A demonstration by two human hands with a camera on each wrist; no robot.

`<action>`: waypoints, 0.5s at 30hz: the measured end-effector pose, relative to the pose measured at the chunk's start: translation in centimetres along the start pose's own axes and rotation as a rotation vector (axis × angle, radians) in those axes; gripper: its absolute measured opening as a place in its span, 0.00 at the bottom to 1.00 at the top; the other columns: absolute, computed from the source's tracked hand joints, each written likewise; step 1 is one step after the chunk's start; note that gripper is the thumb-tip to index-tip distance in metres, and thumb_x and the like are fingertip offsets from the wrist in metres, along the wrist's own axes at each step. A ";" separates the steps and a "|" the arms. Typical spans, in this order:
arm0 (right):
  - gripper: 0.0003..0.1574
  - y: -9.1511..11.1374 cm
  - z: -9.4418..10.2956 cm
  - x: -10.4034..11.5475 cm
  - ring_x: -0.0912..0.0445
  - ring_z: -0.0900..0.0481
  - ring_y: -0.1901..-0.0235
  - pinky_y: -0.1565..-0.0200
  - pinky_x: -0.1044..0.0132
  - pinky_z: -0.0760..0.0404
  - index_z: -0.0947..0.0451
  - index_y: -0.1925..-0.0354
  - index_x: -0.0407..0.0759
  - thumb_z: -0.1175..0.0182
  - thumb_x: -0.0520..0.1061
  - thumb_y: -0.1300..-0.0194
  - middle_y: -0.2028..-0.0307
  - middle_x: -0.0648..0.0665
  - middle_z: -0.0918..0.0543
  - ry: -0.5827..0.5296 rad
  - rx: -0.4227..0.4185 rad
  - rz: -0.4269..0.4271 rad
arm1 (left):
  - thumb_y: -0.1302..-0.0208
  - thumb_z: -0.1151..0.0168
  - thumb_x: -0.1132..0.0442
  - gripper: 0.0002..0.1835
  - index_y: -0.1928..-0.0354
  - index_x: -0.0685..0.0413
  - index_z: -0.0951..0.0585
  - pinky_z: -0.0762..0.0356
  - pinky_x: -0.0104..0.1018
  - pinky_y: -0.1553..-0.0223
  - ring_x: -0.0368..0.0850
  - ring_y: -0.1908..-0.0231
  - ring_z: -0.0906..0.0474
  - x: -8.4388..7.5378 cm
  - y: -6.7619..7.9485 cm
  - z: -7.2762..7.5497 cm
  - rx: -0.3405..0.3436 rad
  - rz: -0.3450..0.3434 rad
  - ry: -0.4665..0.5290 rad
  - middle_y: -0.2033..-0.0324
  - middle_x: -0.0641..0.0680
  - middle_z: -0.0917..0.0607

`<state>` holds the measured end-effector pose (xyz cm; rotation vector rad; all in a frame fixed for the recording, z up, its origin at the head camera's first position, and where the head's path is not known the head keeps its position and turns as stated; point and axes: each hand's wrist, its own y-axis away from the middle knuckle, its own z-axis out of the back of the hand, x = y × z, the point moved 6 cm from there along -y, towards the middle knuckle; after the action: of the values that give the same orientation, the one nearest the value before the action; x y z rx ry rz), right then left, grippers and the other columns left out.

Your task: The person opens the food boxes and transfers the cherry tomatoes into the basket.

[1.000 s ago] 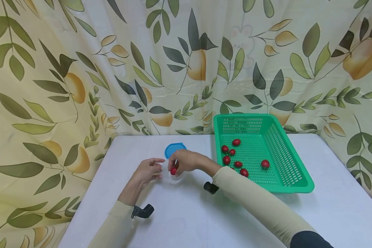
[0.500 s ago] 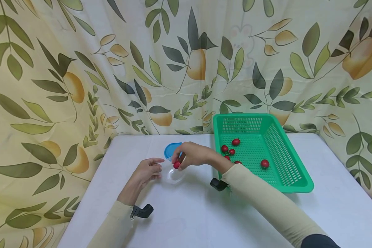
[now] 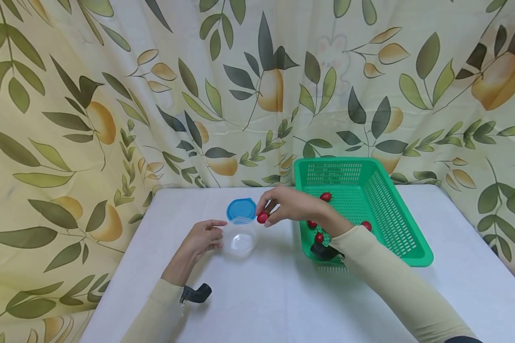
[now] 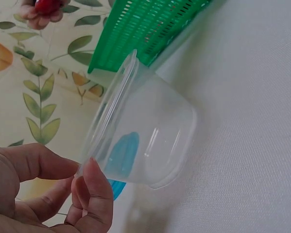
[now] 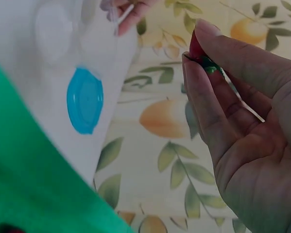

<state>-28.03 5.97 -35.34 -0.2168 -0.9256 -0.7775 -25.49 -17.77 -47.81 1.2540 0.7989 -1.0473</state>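
Note:
My left hand (image 3: pixel 203 238) pinches the rim of a clear plastic tub (image 3: pixel 239 244) between thumb and fingertips; the left wrist view shows this grip closely. Through the tub's wall (image 4: pixel 177 116) only the blue behind it shows. My right hand (image 3: pixel 292 202) is raised between the tub and the green basket, pinching a red cherry tomato (image 3: pixel 262 217) at its fingertips. The right wrist view shows the tomato (image 5: pixel 197 47) mostly hidden by the fingers, its green stem end facing the palm. A round blue lid (image 3: pixel 241 208) lies just behind the tub.
A green perforated basket (image 3: pixel 352 209) stands on the right of the white table (image 3: pixel 249 305), with several cherry tomatoes (image 3: pixel 325 196) in it, some hidden by my right forearm. A leaf-patterned curtain (image 3: pixel 154 109) hangs along the table's back edge.
My right hand has lifted the tomato up from the tub and carried it right, toward the basket. The left hand keeps its place at the tub's rim.

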 end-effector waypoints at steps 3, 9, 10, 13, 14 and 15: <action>0.17 1.0 0.9 -0.5 0.51 0.17 0.50 0.54 0.60 0.13 0.15 0.54 0.49 0.25 0.41 0.42 0.53 0.49 0.15 -0.028 -0.017 -0.011 | 0.32 0.41 0.73 0.20 0.39 0.62 0.20 0.16 0.34 0.63 0.48 0.65 0.23 0.0 0.1 0.0 -0.001 -0.002 0.002 0.58 0.59 0.23; 0.16 3.0 2.5 -1.8 0.51 0.17 0.51 0.53 0.59 0.14 0.15 0.54 0.49 0.26 0.40 0.41 0.53 0.47 0.15 -0.042 -0.062 -0.033 | 0.33 0.41 0.73 0.20 0.39 0.62 0.20 0.15 0.34 0.63 0.49 0.64 0.23 0.1 0.1 0.1 -0.003 0.001 0.003 0.55 0.60 0.23; 0.16 3.3 2.8 -2.1 0.51 0.16 0.51 0.53 0.59 0.14 0.15 0.53 0.48 0.26 0.40 0.41 0.54 0.47 0.14 -0.040 -0.068 -0.037 | 0.33 0.42 0.73 0.20 0.39 0.62 0.20 0.15 0.34 0.63 0.49 0.63 0.23 0.1 0.1 0.1 -0.004 0.000 0.001 0.55 0.61 0.23; 0.17 4.3 3.6 -3.0 0.51 0.16 0.53 0.55 0.58 0.15 0.15 0.53 0.48 0.26 0.40 0.41 0.56 0.47 0.13 -0.032 -0.083 -0.060 | 0.33 0.42 0.73 0.21 0.39 0.62 0.20 0.15 0.34 0.62 0.50 0.63 0.23 0.1 0.0 0.1 -0.003 0.002 0.003 0.55 0.61 0.24; 0.17 4.6 3.9 -3.3 0.51 0.16 0.53 0.55 0.57 0.15 0.15 0.53 0.47 0.26 0.40 0.42 0.56 0.47 0.13 -0.030 -0.088 -0.069 | 0.33 0.42 0.73 0.20 0.39 0.62 0.20 0.15 0.34 0.62 0.50 0.63 0.23 0.1 0.0 0.1 -0.003 -0.001 0.001 0.55 0.61 0.24; 0.18 5.0 4.2 -3.6 0.50 0.16 0.53 0.55 0.57 0.15 0.16 0.52 0.47 0.26 0.40 0.42 0.57 0.47 0.13 -0.030 -0.091 -0.076 | 0.33 0.41 0.73 0.20 0.39 0.61 0.20 0.15 0.34 0.62 0.50 0.63 0.23 0.2 0.0 0.1 -0.004 0.002 0.000 0.55 0.60 0.24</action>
<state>-28.53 13.37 -34.86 -0.2743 -0.9322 -0.8897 -25.42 -17.90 -47.93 1.2517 0.7996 -1.0440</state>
